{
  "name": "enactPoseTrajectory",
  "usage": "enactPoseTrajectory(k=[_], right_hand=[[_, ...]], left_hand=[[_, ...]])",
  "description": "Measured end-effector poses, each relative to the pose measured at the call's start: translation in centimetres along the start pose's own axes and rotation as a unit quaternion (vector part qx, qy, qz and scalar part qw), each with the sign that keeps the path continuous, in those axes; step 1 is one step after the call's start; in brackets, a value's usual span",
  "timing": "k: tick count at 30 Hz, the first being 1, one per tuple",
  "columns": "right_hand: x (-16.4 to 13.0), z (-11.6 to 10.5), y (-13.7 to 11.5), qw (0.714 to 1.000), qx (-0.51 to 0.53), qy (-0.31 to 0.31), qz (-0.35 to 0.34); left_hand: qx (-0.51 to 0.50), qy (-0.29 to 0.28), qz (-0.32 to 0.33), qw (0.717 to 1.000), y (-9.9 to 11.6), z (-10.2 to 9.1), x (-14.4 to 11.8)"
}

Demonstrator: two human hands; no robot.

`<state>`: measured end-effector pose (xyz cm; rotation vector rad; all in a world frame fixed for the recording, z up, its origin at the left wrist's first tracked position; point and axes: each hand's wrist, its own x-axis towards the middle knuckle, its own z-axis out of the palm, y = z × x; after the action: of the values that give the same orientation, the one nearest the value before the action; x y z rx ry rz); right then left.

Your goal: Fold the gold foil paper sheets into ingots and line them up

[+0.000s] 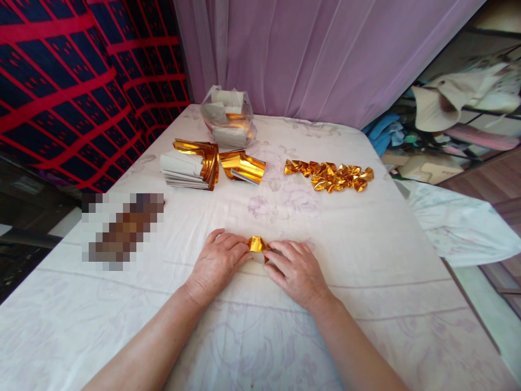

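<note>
Far left: blurred, pixelated patch (122,231) on the white floral cloth-covered table (366,260); what it covers cannot be told.
Sheet stack: pile of flat gold-and-white foil paper sheets (189,164), well beyond the hands, left of centre; a smaller loose bundle of gold foil sheets (243,166) just beside it.
Bag: clear plastic bag of foil paper (228,117) behind the 2 piles, near the lilac curtain (309,54).
Left hand: left hand (215,263) flat on the cloth, fingertips closed onto the left edge of the small folded gold foil piece (257,245).
Foil piece: centre of the table, pinched between both hands, resting on the cloth.
Right hand: right hand (297,270) pressing the piece's right edge, fingers curled over it.
Finished heap: row of crumpled-looking folded gold foil shapes (329,175), well apart, right of centre.
Doing it well: judged from the grip, keep the piece pinned to the table, press each crease with fingertips, both sides even; thin foil likely tears or springs back if pulled.
</note>
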<state>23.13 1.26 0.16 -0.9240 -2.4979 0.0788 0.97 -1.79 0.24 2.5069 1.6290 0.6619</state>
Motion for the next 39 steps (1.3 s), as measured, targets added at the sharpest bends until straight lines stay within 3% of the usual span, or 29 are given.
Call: enactPoseTrajectory(k=[6,12,21,27,34,39], right_hand=[[0.1,0.3,-0.4,0.999,-0.016,0.038,-0.015],[-0.1,0.7,-0.5,0.998,0.019,0.058,-0.024],[0.1,0.7,-0.4,0.996,0.073,0.045,0.016],[0.3,0.8,-0.3,0.991,0.115,0.054,0.045],[0.4,1.4,-0.1,0.988,0.114,0.056,0.093],[0.7,1.6,-0.2,0.984,0.114,0.037,0.129]], left_hand=[[-0.014,-0.017,-0.015,1.0,-0.1,-0.2,0.1],[-0.069,-0.064,0.019,0.995,-0.8,-1.1,-0.1],[-0.044,0.007,0.042,0.998,-0.2,-1.0,0.0],[-0.039,-0.002,0.015,0.999,0.0,-0.7,0.0],[-0.094,-0.006,-0.061,0.994,0.1,-0.1,0.1],[-0.109,0.0,-0.069,0.992,0.2,0.0,0.2]])
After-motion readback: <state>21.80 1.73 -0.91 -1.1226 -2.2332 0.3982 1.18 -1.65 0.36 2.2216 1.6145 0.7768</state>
